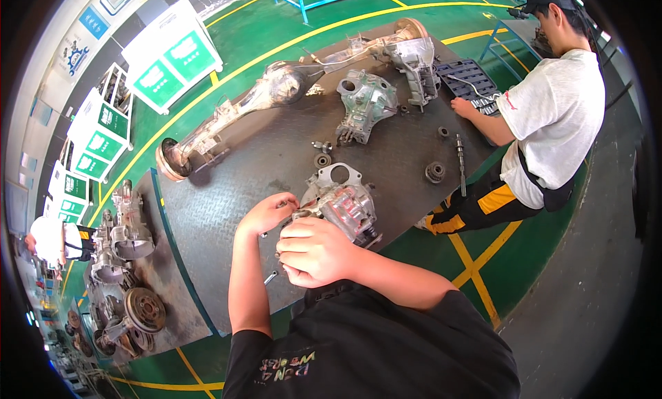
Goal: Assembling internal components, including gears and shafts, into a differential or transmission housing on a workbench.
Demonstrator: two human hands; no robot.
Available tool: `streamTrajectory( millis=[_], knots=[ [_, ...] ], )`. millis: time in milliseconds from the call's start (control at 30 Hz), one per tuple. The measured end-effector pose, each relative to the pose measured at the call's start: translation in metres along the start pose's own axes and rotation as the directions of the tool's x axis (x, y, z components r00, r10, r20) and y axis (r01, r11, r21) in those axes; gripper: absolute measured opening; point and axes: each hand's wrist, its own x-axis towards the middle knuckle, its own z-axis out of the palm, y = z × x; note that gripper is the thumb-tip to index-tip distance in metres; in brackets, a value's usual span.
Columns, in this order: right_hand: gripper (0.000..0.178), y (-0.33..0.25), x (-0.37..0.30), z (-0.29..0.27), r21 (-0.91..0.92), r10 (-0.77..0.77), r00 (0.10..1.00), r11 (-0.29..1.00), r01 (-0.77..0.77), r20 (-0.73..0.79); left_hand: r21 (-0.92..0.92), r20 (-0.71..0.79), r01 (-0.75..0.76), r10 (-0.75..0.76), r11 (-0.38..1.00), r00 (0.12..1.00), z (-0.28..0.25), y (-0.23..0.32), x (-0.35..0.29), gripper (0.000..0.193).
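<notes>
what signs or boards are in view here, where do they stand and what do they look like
Large sign board: on the green floor beyond the table, upper left; white, tilted, two green panels.
Row of smaller boards: along the left edge; white frames, green panels.
Wall sign: top left; blue rectangle.

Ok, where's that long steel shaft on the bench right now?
In the head view, the steel shaft lies on the workbench's right side, beside a small round gear, near the co-worker.
</notes>
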Motion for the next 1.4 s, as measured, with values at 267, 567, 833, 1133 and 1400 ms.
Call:
streamTrajectory(
  millis=[267, 567, 833, 1133, 1400],
  knots=[
    [0.010, 0.000, -0.001, 0.001, -0.016, -0.003, 1.000, 1.000, 0.003, -0.015, -0.004, 0.005, -0.007, 0.007, 1.000, 1.000, 0.005, 0.005, -0.001, 0.014],
    [0.009, 0.001, -0.003, 0.002, 0.002, 0.003, 1.000, 1.000, -0.003, 0.025, -0.018, -0.092, -0.066, 0.064, 0.998, 0.994, 0.010, -0.006, 0.001, 0.014],
    [0.012, 0.001, -0.001, 0.004, -0.016, -0.019, 0.999, 1.000, 0.018, -0.035, 0.106, -0.155, 0.065, -0.048, 0.992, 0.987, 0.011, -0.007, 0.004, 0.013],
    [0.010, 0.000, 0.001, 0.002, 0.001, -0.015, 0.999, 1.000, 0.015, -0.033, -0.104, -0.082, -0.048, 0.040, 0.993, 0.996, 0.007, 0.002, -0.007, 0.014],
    [0.009, 0.001, -0.005, 0.002, -0.001, 0.007, 1.000, 1.000, -0.007, 0.025, 0.083, -0.173, 0.022, -0.007, 0.996, 0.985, 0.015, 0.006, -0.005, 0.012]
  ],
)
